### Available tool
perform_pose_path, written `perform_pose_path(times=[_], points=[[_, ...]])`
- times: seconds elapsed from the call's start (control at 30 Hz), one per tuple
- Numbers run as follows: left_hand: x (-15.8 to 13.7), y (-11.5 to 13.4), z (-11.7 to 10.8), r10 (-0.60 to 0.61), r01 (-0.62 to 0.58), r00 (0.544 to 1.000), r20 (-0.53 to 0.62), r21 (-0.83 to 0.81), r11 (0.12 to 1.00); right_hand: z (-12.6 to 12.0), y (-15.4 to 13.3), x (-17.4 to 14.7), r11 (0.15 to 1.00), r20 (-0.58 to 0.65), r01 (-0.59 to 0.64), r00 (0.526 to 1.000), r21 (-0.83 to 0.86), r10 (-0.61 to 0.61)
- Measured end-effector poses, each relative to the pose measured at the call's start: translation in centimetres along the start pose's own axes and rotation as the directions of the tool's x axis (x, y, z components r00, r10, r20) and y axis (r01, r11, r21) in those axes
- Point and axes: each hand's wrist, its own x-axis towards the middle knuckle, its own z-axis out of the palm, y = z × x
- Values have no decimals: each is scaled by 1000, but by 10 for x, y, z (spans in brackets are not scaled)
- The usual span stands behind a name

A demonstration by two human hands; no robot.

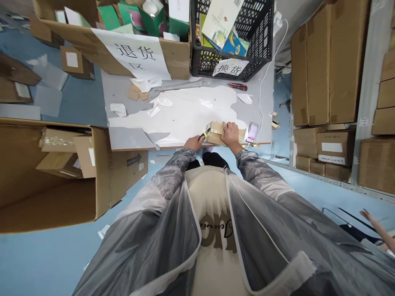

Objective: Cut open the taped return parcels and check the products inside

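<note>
A small taped cardboard box (216, 128) lies at the front edge of the table. My left hand (194, 142) is wrapped round a yellow and black utility knife (204, 134), whose tip is at the box's left end. My right hand (231, 133) rests on top of the box with its fingers over the cardboard, gripping it. Whether the blade is in the tape is too small to tell. Just right of the box lies a phone (252, 132) with its screen lit.
Behind stand an open carton (179, 61) of green boxes and a black crate (262, 45) with booklets. A red utility knife (237, 86), paper scraps and a white cable (261, 94) lie on the table (185, 94). A big open carton (101, 176) stands left; shelves of boxes (336, 148) right.
</note>
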Motion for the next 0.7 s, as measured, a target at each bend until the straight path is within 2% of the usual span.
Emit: perform_pose_path(times=[0.27, 0.5, 0.7], points=[[2, -5, -15, 65, -73, 997, 49, 173, 982, -12, -9, 8, 999, 13, -29, 999, -25, 29], [-15, 6, -1, -12, 20, 999, -37, 204, 979, -41, 7, 35, 1000, 139, -25, 990, 19, 22], [-20, 9, 2, -55, 64, 997, -45, 231, 971, -51, 18, 51, 998, 162, 14, 986, 57, -23]])
